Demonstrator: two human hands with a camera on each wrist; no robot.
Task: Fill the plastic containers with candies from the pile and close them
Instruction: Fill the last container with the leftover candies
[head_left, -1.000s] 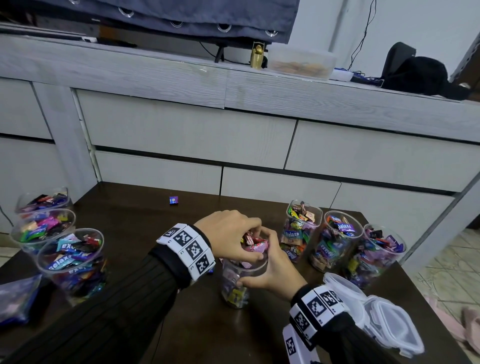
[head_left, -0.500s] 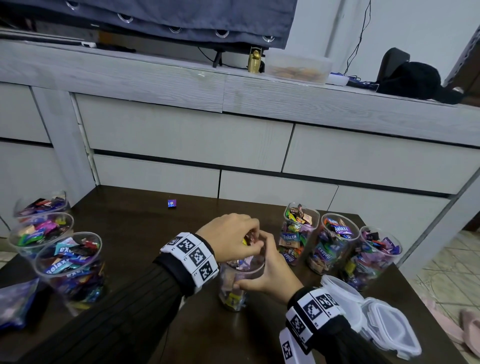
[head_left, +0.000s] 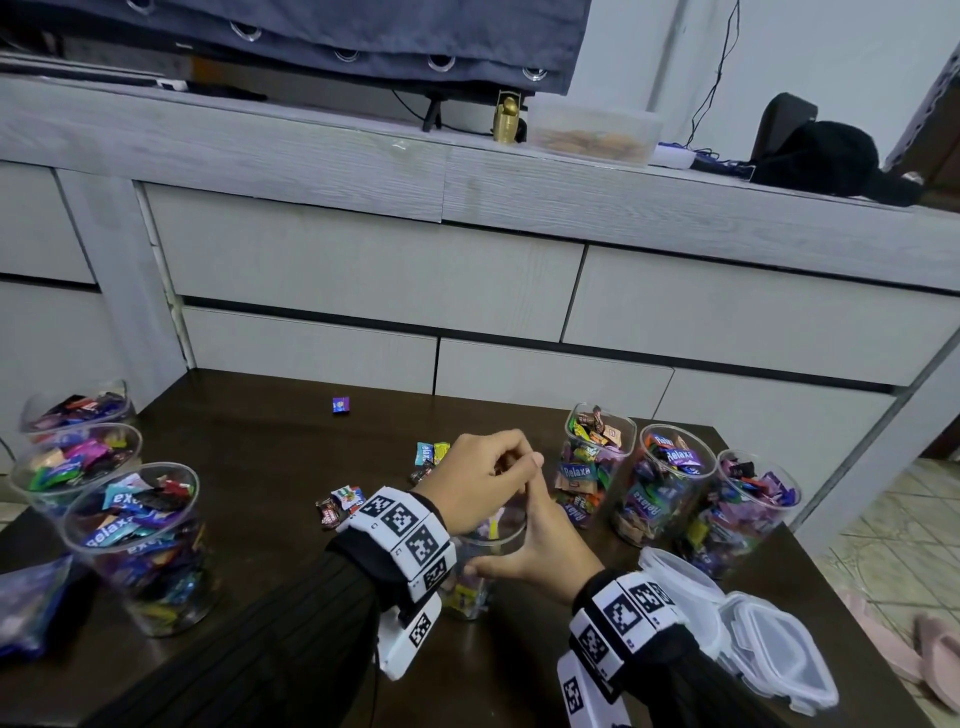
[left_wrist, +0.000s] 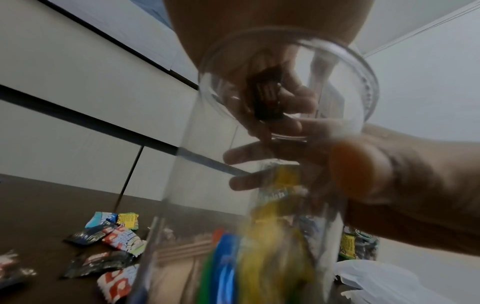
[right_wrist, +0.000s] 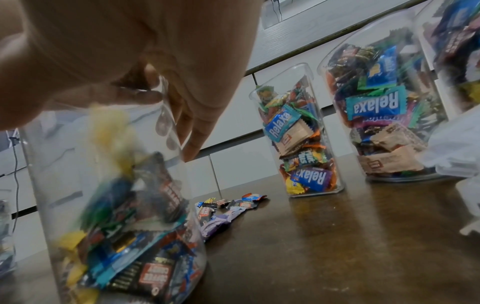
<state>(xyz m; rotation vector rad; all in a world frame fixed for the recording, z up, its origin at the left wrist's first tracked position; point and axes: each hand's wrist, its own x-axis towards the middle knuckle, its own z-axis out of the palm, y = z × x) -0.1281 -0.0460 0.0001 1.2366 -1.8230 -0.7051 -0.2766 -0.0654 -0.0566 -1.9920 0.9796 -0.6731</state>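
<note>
A clear plastic container (head_left: 470, 592), partly filled, stands at the table's front middle. My left hand (head_left: 498, 470) hovers over its mouth with curled fingers. In the left wrist view they pinch a dark wrapped candy (left_wrist: 267, 98) just above the rim. My right hand (head_left: 527, 540) grips the container from the right, thumb in front and fingers round the far side (left_wrist: 249, 162). Blurred yellow candies (right_wrist: 109, 127) are dropping inside the container (right_wrist: 116, 205). Loose candies from the pile (head_left: 431, 457) lie behind it, more to its left (head_left: 340, 504).
Three full open containers (head_left: 665, 483) stand to the right and three more (head_left: 140, 545) at the left edge. Clear lids (head_left: 737, 629) are stacked at the front right. A stray candy (head_left: 341, 404) lies far back. A blue bag (head_left: 31, 608) sits front left.
My left hand had a handful of candies over the container's mouth; most have since dropped in and the hand has lifted a little. My right hand keeps its grip on the container.
</note>
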